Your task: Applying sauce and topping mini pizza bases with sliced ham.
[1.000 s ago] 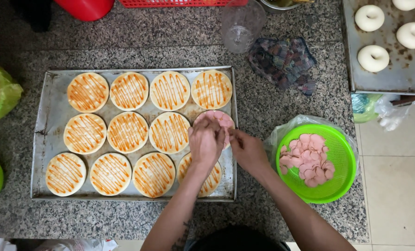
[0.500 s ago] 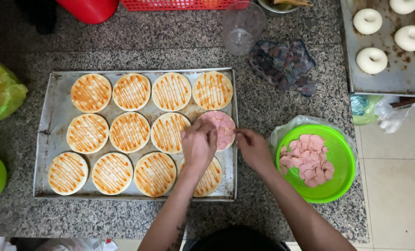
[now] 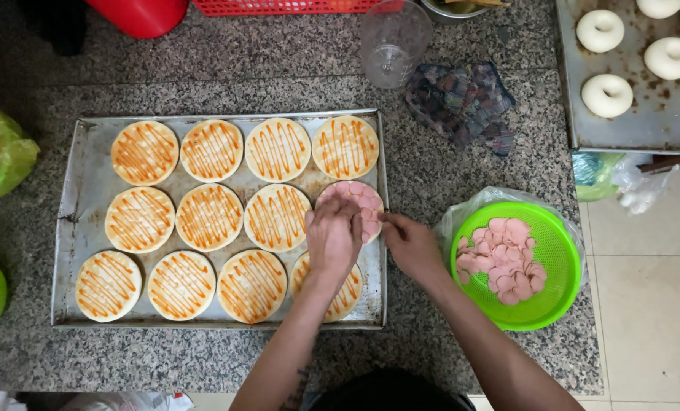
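— Pink round meat slices (image 3: pixel 359 199) cover one sauced dough disc on the dented metal baking tray (image 3: pixel 89 183); left hand (image 3: pixel 332 237) presses flat, right hand (image 3: pixel 410 245) pinches one

— Near the tray's edge, a slice could slip onto the speckled stone surface (image 3: pixel 431 175)

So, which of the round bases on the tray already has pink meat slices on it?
The round base at the right end of the middle row, under both hands. It alone is covered with pink slices; the others on the tray show only orange sauce stripes.

Speckled granite counter (image 3: pixel 461 175) beside pale tiled floor (image 3: pixel 652 304).
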